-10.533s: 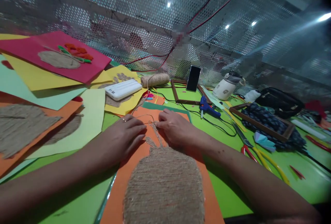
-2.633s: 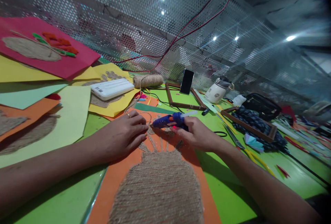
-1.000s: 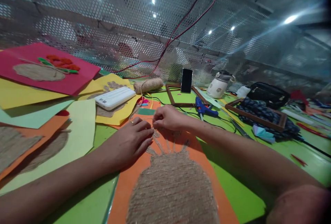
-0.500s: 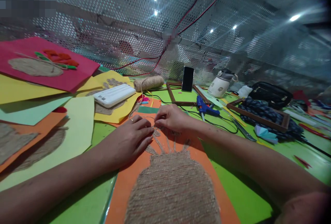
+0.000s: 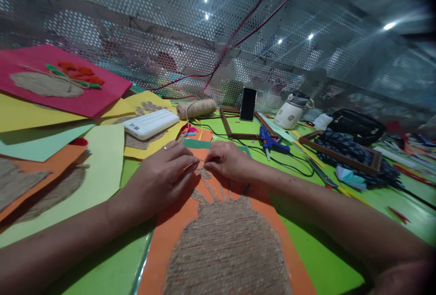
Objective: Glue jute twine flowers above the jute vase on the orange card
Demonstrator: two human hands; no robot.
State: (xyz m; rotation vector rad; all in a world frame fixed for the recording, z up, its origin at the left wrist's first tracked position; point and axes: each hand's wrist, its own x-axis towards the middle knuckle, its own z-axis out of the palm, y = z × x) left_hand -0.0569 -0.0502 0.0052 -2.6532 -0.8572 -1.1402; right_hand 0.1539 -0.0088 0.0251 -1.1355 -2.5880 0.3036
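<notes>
An orange sheet (image 5: pixel 160 249) lies in front of me, bearing a vase shape of wound jute twine (image 5: pixel 228 245) with thin twine stems (image 5: pixel 208 186) fanning out above it. My left hand (image 5: pixel 166 174) is at the upper left of the stems, fingers closed, the tips at a thin strand of twine. Close by on the right, my right hand (image 5: pixel 226 161) pinches the twine at the top of a looped stem (image 5: pixel 204 173). The strand between the two sets of fingertips is small and partly hidden.
A white power bank (image 5: pixel 151 124) and a twine roll (image 5: pixel 196 109) lie behind my left hand. Beyond the right one are a blue glue gun (image 5: pixel 272 140) with its cable, wooden frames (image 5: pixel 235 135), a phone (image 5: pixel 248 104) and a bottle (image 5: pixel 291 110). Coloured sheets (image 5: pixel 102 163) overlap at left.
My left hand has lifted slightly and shifted left, uncovering more of the looped stem. My right hand has moved down a little, its fingers still pinched.
</notes>
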